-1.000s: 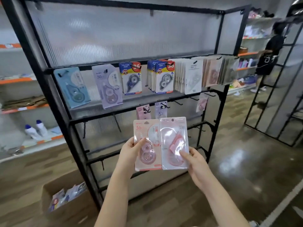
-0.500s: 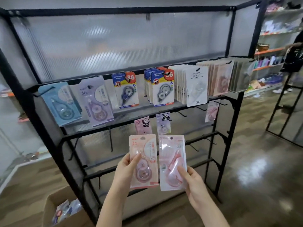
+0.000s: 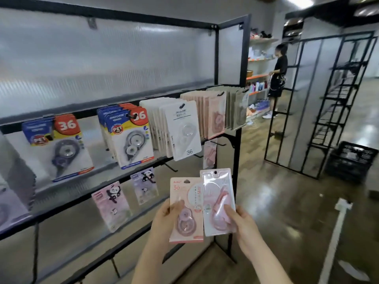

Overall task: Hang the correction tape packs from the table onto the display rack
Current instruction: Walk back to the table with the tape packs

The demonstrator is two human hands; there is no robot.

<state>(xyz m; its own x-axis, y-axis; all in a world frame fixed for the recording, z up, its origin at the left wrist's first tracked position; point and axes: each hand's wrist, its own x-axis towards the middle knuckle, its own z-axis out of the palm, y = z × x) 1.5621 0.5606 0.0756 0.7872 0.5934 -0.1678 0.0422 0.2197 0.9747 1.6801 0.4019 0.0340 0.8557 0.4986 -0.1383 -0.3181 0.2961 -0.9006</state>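
Your left hand holds the card-backed pink pack, thumb curled over its front by the blister. Your right hand pinches the clear-sleeved pink pack at its lower right corner, thumb across the dispenser. The two packs sit side by side, edges overlapping slightly, both upright, hang holes at 12 o'clock.

Step in hand, as it looks: choosing hooks; neither pack is hung yet. The display rack stands just beyond the packs. At 12 o'clock from them a lone pink pack hangs on the second rail; bare pegs jut out at 11 o'clock. Panda packs hang at 9 o'clock.

Next move likely calls for raising one pack, lining its hole up with a peg tip, then sliding it back. Free one hand first, or thread single-handed.
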